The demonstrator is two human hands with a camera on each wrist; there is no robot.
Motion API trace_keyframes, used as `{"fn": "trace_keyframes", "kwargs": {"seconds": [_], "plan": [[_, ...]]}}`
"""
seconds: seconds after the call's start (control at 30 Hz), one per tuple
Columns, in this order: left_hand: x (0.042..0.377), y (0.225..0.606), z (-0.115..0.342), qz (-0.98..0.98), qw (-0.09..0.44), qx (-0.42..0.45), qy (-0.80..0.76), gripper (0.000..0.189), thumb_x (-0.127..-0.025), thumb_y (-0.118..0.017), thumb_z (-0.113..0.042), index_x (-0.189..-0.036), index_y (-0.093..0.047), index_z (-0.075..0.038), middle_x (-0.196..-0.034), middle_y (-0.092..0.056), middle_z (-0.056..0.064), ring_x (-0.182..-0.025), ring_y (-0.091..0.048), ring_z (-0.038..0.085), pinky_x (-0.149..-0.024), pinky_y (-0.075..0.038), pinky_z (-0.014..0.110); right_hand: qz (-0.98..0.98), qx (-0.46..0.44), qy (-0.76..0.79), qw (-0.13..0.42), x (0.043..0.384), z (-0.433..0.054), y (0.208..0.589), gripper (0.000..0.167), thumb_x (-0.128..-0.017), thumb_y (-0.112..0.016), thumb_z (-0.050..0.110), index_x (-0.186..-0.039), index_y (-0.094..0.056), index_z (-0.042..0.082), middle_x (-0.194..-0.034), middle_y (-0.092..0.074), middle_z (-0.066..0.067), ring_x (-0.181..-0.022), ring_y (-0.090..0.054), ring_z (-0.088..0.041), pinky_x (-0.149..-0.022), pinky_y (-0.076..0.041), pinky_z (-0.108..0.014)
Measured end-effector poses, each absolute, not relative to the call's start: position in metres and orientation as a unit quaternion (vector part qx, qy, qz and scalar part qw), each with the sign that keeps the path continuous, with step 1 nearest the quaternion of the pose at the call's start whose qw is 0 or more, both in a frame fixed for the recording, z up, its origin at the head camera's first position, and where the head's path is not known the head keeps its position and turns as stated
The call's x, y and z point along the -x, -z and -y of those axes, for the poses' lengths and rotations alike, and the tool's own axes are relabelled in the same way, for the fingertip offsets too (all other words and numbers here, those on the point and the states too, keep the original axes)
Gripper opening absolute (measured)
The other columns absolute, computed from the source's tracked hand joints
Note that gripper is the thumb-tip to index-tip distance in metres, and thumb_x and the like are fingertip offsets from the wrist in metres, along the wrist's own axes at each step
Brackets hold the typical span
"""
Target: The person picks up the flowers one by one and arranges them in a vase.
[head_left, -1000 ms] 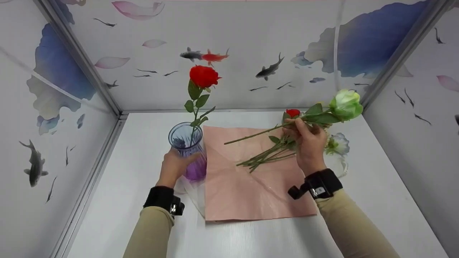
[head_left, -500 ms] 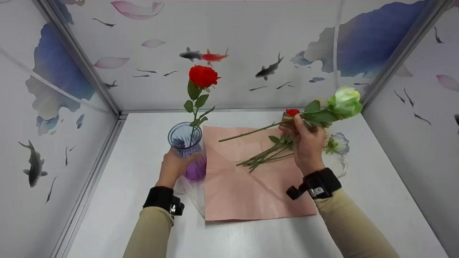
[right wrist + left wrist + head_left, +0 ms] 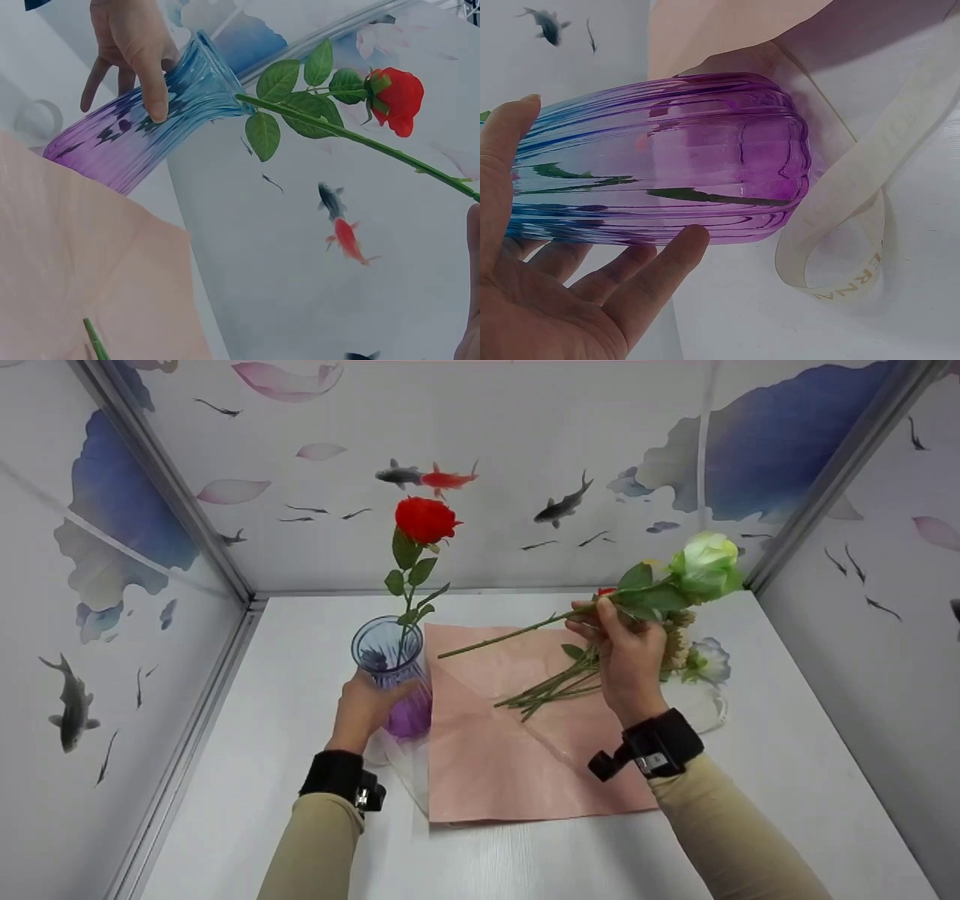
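My left hand (image 3: 364, 709) grips a ribbed glass vase (image 3: 409, 712), blue at the mouth and purple at the base, which stands upright. One red rose (image 3: 426, 519) rises from it, and its stem end shows through the glass in the left wrist view. Between thumb and fingertips, my right hand (image 3: 632, 664) pinches the stem of a pale green-white rose (image 3: 705, 566). That rose lies nearly level, bloom to the right, with its bare stem end slanting down towards the vase. In the right wrist view the held stem (image 3: 420, 166) crosses in front of the vase rim.
Pink wrapping paper (image 3: 510, 780) lies mid-table, with several loose flower stems (image 3: 547, 690) on it. A pale blue-white flower (image 3: 707, 660) and a second red bloom (image 3: 606, 592) lie around the right hand. White ribbon (image 3: 840, 202) curls beside the vase base. Printed walls enclose the table.
My right hand has moved left with the green-white rose, bringing its stem end closer to the vase. The left hand and vase have stayed put.
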State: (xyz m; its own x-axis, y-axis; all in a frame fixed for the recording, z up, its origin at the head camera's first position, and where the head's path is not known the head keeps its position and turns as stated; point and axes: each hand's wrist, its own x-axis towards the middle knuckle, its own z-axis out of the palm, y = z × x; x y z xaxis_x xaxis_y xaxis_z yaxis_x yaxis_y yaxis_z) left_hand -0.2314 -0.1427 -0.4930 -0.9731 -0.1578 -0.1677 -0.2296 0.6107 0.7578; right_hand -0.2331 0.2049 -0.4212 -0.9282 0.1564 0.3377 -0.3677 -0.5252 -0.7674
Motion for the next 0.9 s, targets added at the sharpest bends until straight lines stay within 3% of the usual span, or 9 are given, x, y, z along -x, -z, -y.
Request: {"fn": "trace_keyframes", "kwargs": {"seconds": [0.37,0.67,0.9], "plan": [[0.231,0.495,0.144,-0.897,0.041,0.102,-0.427,0.09,-0.087,-0.076,-0.049,-0.148,-0.04,0.006,-0.142,-0.056,0.029,-0.131,-0.056,0.044,-0.108,-0.045,0.054,0.47,-0.135,-0.861,0.137,0.232,-0.19,0.419,0.03,-0.101,-0.063,0.011,-0.126,-0.057,-0.003,-0.106,-0.07,-0.023,-0.103,-0.071,-0.034,-0.095,-0.055,-0.052],[0.23,0.494,0.143,-0.902,0.047,0.104,-0.417,0.088,-0.087,-0.075,-0.049,-0.147,-0.042,0.007,-0.141,-0.056,0.03,-0.129,-0.057,0.045,-0.107,-0.046,0.054,0.481,-0.164,-0.852,0.126,0.229,-0.181,0.419,0.035,-0.104,-0.058,0.007,-0.138,-0.054,-0.001,-0.109,-0.07,-0.025,-0.102,-0.071,-0.035,-0.096,-0.054,-0.051],[0.231,0.494,0.143,-0.898,0.043,0.106,-0.425,0.087,-0.087,-0.076,-0.048,-0.146,-0.043,0.007,-0.141,-0.057,0.03,-0.129,-0.057,0.044,-0.107,-0.046,0.054,0.483,-0.148,-0.847,0.164,0.23,-0.179,0.409,0.023,-0.101,-0.063,0.008,-0.119,-0.062,-0.006,-0.102,-0.071,-0.025,-0.099,-0.071,-0.037,-0.091,-0.056,-0.051]]}}
